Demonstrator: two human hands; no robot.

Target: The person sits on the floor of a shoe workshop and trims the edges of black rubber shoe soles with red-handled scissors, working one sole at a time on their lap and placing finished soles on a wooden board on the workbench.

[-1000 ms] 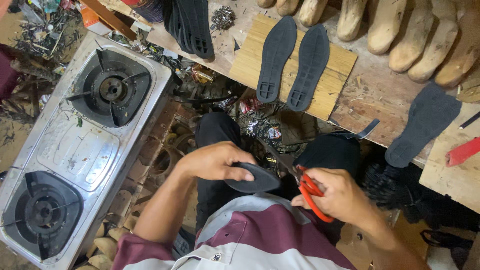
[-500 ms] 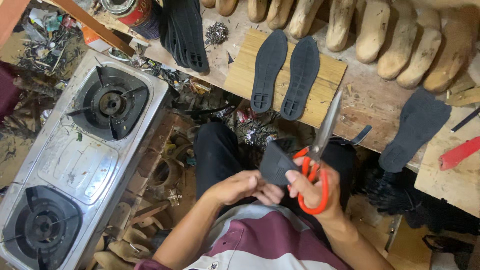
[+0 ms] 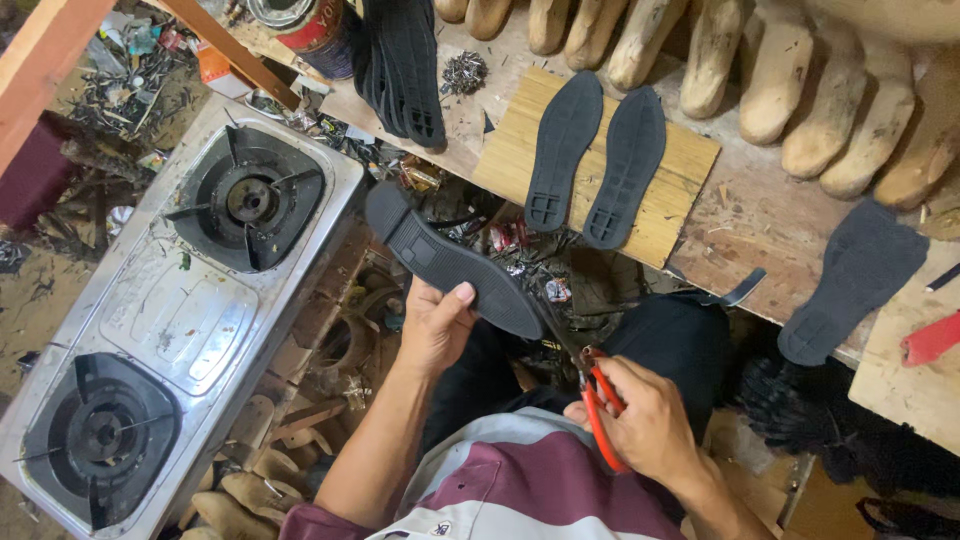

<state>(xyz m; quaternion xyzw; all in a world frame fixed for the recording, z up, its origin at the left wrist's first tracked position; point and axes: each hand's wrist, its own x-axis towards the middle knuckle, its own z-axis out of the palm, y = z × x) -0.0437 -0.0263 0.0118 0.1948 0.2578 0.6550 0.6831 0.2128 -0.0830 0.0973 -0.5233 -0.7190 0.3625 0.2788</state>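
Left hand [image 3: 436, 325] grips one black shoe sole [image 3: 450, 262], tilted toward ten o'clock over the lap. Right hand [image 3: 645, 425], at four o'clock of it, closed around red-handled scissors [image 3: 590, 395], blades touching the sole's edge. Two-burner stove [image 3: 175, 320] at nine o'clock.

The scissors' [image 3: 590, 390] blades are mostly hidden behind the black sole [image 3: 450, 262], and their red handles partly vanish inside the right hand [image 3: 645, 425]. The wooden shoe lasts [image 3: 800, 90] are cut off by the top edge. The red tool [image 3: 932, 338] on the tabletop [image 3: 760, 225] runs off the right edge.
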